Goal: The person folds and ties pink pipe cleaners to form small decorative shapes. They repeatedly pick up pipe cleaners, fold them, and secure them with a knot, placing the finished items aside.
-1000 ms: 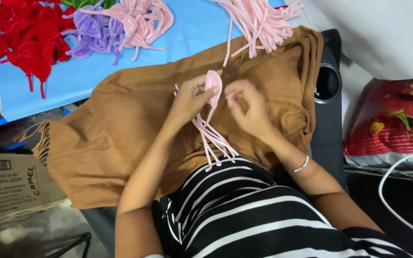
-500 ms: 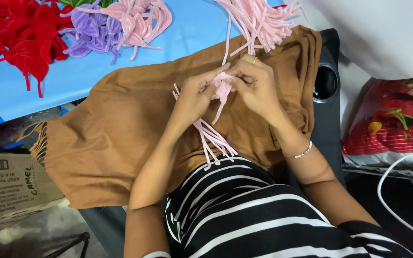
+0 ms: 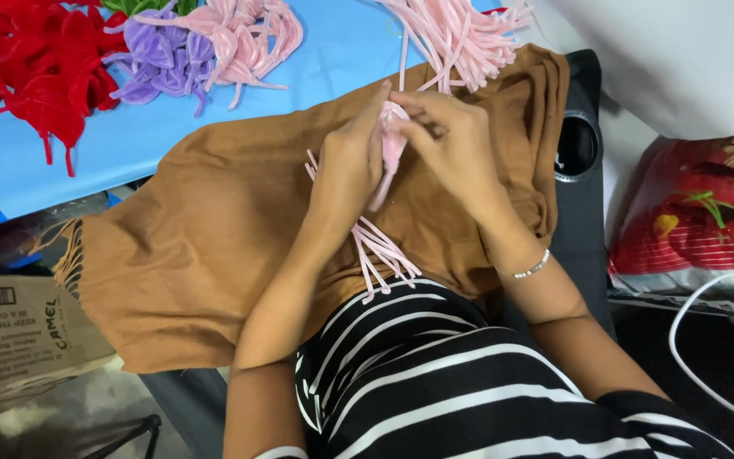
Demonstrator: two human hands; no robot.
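Note:
My left hand (image 3: 352,161) and my right hand (image 3: 452,144) meet over a brown cloth (image 3: 214,246) spread on my lap. Together they pinch a bent pink pipe cleaner piece (image 3: 391,146), shaped like a loop, between the fingers. A loose bundle of pink pipe cleaner strands (image 3: 377,255) lies on the cloth below the hands, near my striped shirt. My right wrist wears a thin bracelet (image 3: 530,269).
A blue sheet (image 3: 341,59) at the top holds red shapes (image 3: 36,68), purple shapes (image 3: 159,59), pink shapes (image 3: 252,42) and a heap of pink strands (image 3: 456,38). A cardboard box (image 3: 19,336) sits lower left. A red printed bag (image 3: 698,212) and a white cable (image 3: 698,340) lie at right.
Both hands have moved up the cloth towards the blue sheet with the pink piece, and have closed tighter around it. The loose strands stay on the lap.

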